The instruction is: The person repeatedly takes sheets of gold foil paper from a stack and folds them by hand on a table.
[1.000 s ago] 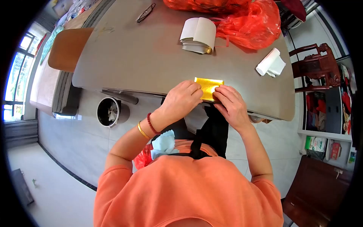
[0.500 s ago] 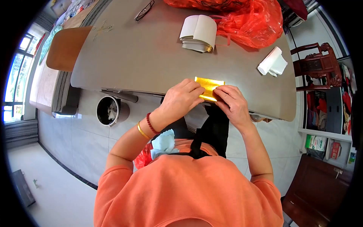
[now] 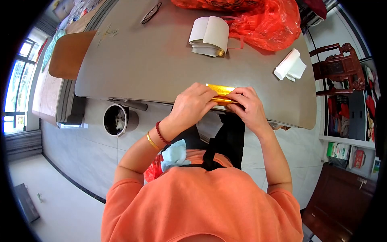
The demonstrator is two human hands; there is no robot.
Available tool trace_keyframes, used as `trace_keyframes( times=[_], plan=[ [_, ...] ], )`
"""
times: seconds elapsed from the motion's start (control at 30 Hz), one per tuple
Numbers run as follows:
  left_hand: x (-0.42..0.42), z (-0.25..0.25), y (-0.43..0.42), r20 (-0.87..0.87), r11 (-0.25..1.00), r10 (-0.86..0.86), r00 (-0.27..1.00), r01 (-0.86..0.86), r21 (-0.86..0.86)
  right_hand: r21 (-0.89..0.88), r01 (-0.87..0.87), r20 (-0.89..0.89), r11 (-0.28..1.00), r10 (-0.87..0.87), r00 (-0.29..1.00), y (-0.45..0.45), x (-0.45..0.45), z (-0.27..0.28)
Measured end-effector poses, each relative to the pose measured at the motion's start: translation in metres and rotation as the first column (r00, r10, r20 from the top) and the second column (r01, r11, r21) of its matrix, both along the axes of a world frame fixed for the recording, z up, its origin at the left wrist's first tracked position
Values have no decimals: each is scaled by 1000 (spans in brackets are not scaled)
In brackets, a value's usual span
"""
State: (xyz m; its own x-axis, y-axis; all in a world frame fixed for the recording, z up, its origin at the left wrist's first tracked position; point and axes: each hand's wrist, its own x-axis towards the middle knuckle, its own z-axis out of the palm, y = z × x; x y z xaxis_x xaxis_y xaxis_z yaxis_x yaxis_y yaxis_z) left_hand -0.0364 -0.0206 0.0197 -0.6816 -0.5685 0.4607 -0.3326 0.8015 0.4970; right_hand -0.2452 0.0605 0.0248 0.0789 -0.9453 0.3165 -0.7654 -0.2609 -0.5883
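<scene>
A shiny gold sheet (image 3: 221,89) lies at the near edge of the grey table (image 3: 133,60), its near part curled or folded over. My left hand (image 3: 193,103) pinches the sheet's left end between thumb and fingers. On the right end, my right hand (image 3: 246,105) has its thumb and fingers closed on the same sheet. Both hands rest at the table edge, a short gap apart. A stack of white paper (image 3: 209,34) stands beyond them, with a small gold piece at its lower right corner.
Red plastic bags (image 3: 268,28) lie at the back right, a white roll (image 3: 288,64) on the table's right side. Glasses (image 3: 151,13) are at the back left. A brown chair (image 3: 70,54) touches the left edge; a bin (image 3: 115,120) stands below.
The near edge of the gold sheet has been rolled or folded away from me, so less of its flat surface shows. Both hands keep hold of its ends.
</scene>
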Motion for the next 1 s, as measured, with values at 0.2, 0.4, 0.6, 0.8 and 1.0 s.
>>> trace_keyframes(
  times=[0.2, 0.4, 0.6, 0.8, 1.0],
  plan=[
    [-11, -4, -7, -13, 999, 52, 999, -52, -16, 41, 36, 47, 998, -38, 998, -9, 2, 1],
    [-12, -9, -8, -14, 998, 63, 998, -63, 9, 21, 55, 65, 998, -56, 996, -12, 4, -2],
    [-20, -15, -6, -42, 988, 148, 988, -149, -31, -51, 75, -3, 996, -75, 997, -12, 7, -4],
    [-25, -11, -5, -2, 982, 180, 984, -179, -58, -120, 188, 55, 975, -182, 982, -11, 9, -15],
    [-27, -10, -3, 29, 975, 209, 977, -207, -81, -113, 261, 40, 959, -258, 965, -15, 13, -16]
  ],
)
